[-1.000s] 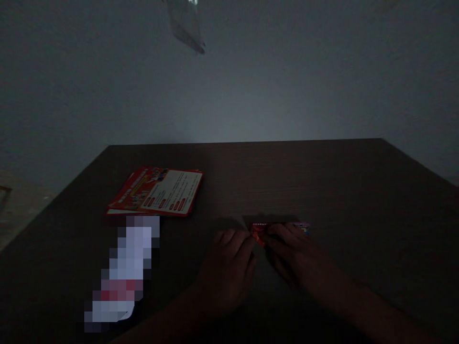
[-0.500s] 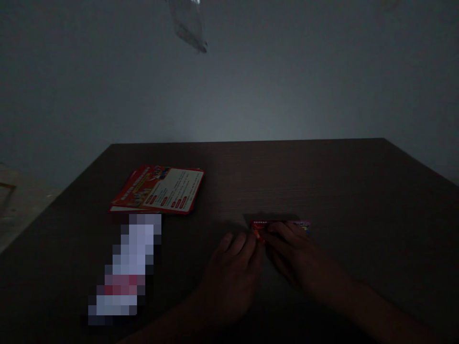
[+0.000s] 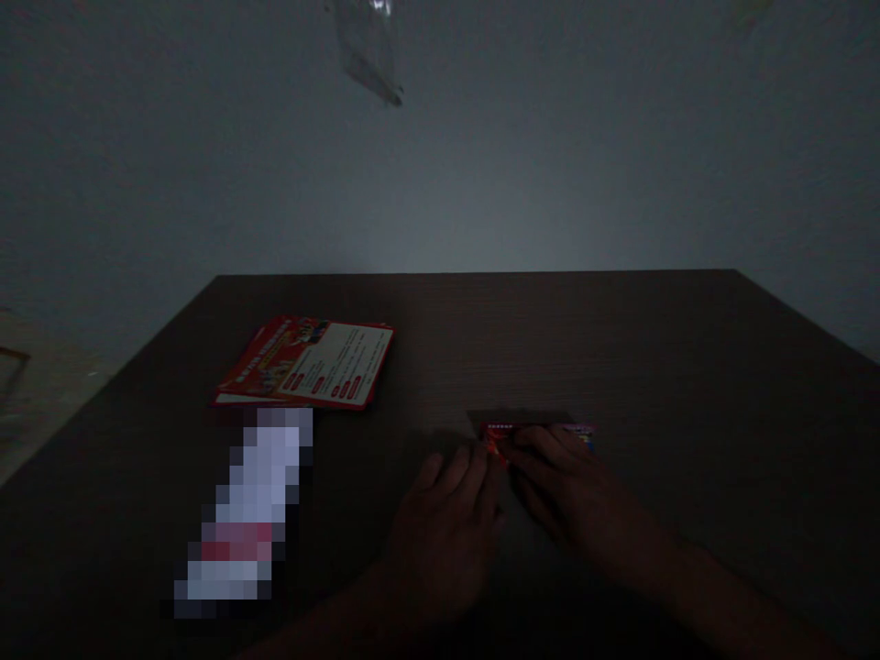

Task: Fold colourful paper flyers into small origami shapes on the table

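A small red printed sheet, with purple and blue at its right end, lies on the dark table in front of me. My right hand covers most of it, fingers bent and pressed together on its surface. At the sheet's left end, the curled fingertips of my left hand touch the edge. Both thumbs are mostly hidden, and the dim light blurs the exact grip. To the left rests a stack of red and white printed leaflets, with pictures and text on the top one.
A pixelated pale object lies just in front of the stack, at the left. The dark wood-grain table reaches back to a grey wall. A clear plastic bag hangs on that wall.
The whole view has shifted slightly. My left fingers have moved a little at the sheet's left end; my right hand stays on the sheet.
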`<state>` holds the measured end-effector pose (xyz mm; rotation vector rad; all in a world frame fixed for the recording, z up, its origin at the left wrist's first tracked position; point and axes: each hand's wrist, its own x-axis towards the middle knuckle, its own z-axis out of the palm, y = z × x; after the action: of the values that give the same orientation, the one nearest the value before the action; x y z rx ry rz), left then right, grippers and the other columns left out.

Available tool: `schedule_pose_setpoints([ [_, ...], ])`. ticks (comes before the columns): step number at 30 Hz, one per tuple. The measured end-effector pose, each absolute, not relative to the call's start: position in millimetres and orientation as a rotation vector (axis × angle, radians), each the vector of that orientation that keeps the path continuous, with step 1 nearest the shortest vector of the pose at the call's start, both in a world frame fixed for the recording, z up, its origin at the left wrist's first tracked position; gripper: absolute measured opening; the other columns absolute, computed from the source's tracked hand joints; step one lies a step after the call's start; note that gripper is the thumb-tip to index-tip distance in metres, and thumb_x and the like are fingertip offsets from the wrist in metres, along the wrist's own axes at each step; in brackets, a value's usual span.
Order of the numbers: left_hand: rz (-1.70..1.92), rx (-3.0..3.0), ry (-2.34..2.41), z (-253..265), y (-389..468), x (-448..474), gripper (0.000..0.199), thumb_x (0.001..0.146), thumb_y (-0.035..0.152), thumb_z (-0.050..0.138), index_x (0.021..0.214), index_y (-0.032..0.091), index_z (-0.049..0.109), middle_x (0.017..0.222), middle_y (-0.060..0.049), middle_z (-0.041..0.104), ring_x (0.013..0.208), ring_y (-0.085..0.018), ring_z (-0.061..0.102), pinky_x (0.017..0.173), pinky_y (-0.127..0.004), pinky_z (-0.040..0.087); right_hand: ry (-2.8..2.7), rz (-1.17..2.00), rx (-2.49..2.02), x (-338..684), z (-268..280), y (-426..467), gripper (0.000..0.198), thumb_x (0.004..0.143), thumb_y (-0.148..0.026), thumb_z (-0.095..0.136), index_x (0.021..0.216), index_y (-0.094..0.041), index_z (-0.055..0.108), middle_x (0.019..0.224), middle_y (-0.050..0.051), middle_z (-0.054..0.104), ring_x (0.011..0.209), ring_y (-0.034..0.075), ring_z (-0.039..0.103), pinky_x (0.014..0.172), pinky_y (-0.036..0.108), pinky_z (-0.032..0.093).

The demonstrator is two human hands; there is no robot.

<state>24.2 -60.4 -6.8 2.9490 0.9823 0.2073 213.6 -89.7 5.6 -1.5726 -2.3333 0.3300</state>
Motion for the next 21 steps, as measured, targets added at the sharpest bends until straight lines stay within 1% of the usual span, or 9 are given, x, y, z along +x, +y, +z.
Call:
schedule_pose_setpoints([
  [5,0.25,2.98,0.964,-8,-61,25,0.042,0.094,0.033,0.04,0.128,0.012,0.049,0.131,-0.01,0.054,0.118,-0.025,0.046,0.097,-0.044,0.03,-2.333,0.333,-1.584,214,6,-89,0.045,0.087,-0.013,0.048,0.13,-0.022,0.049,0.111,0.009,0.055,0.1,0.025,0.051,0.086,0.043,0.046],
  [9,0.269,2.972,0.933,-8,-60,25,0.04,0.095,0.031,0.037,0.129,0.013,0.048,0.133,-0.009,0.052,0.117,-0.026,0.045,0.097,-0.046,0.03,-2.33,0.322,-1.569,214,7,-88,0.046,0.086,-0.011,0.048,0.13,-0.022,0.049,0.111,0.009,0.056,0.1,0.025,0.052,0.084,0.043,0.047],
  [13,0.208,2.932,0.903,-3,-58,25,0.04,0.094,0.03,0.04,0.131,0.015,0.045,0.131,-0.009,0.053,0.117,-0.026,0.045,0.096,-0.046,0.032,-2.319,0.305,-1.551,213,7,-88,0.043,0.086,-0.012,0.048,0.129,-0.022,0.051,0.107,0.009,0.058,0.098,0.024,0.054,0.083,0.043,0.048],
  [15,0.156,2.896,0.904,1,-57,25,0.039,0.093,0.029,0.042,0.13,0.016,0.045,0.13,-0.009,0.053,0.116,-0.026,0.046,0.095,-0.047,0.033,-2.318,0.303,-1.552,213,7,-88,0.042,0.087,-0.013,0.048,0.127,-0.022,0.052,0.107,0.009,0.058,0.098,0.024,0.054,0.083,0.043,0.048],
  [19,0.107,2.849,0.901,5,-56,24,0.04,0.091,0.029,0.046,0.131,0.025,0.044,0.136,-0.01,0.046,0.119,-0.029,0.044,0.093,-0.048,0.035,-2.325,0.313,-1.576,214,5,-88,0.04,0.087,-0.015,0.05,0.126,-0.021,0.053,0.11,0.01,0.057,0.099,0.025,0.054,0.084,0.044,0.048],
  [21,0.124,2.854,0.904,4,-55,22,0.04,0.091,0.029,0.045,0.131,0.026,0.044,0.137,-0.012,0.044,0.121,-0.031,0.042,0.092,-0.05,0.035,-2.327,0.322,-1.566,215,4,-89,0.041,0.087,-0.015,0.05,0.128,-0.022,0.051,0.111,0.01,0.057,0.098,0.025,0.054,0.083,0.043,0.048],
])
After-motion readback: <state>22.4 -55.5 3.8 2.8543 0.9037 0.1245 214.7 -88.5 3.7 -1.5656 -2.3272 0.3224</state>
